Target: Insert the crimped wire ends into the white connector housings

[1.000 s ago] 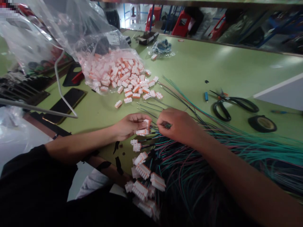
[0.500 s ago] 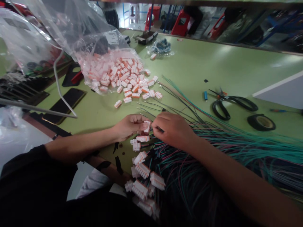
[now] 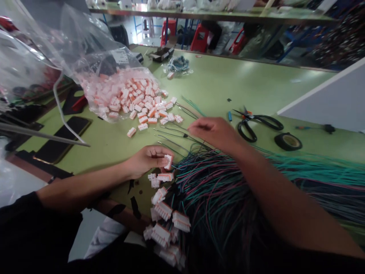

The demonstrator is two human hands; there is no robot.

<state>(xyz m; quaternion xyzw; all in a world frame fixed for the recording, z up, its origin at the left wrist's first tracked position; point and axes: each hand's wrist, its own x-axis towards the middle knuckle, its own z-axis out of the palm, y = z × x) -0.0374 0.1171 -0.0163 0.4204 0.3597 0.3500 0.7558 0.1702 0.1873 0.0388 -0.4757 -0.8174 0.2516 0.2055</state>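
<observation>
In my left hand (image 3: 148,161), a small white connector housing with orange trim (image 3: 168,161) is pinched between thumb and fingers; a wire seems to run from its right side. My right hand (image 3: 213,131) is over the loose wire ends (image 3: 171,134), back upward, fingers stretched to the left and holding nothing that I can see. Its thumb is hidden. Below my left hand are several wired connectors (image 3: 164,210) with white and orange housings. Their green, pink and dark wires (image 3: 208,171) spread to the right under my right forearm.
A clear plastic bag (image 3: 97,87) spills loose connectors (image 3: 142,102) onto the green table (image 3: 228,82). At right lie black-handled scissors or snips (image 3: 252,123), a black tape roll (image 3: 288,141) and a small blue piece (image 3: 229,116). A phone (image 3: 62,139) lies at left beneath a grey cable.
My right hand has moved away from the connector, up and right to the loose wire ends. My left hand keeps its connector. The whole view has shifted slightly.
</observation>
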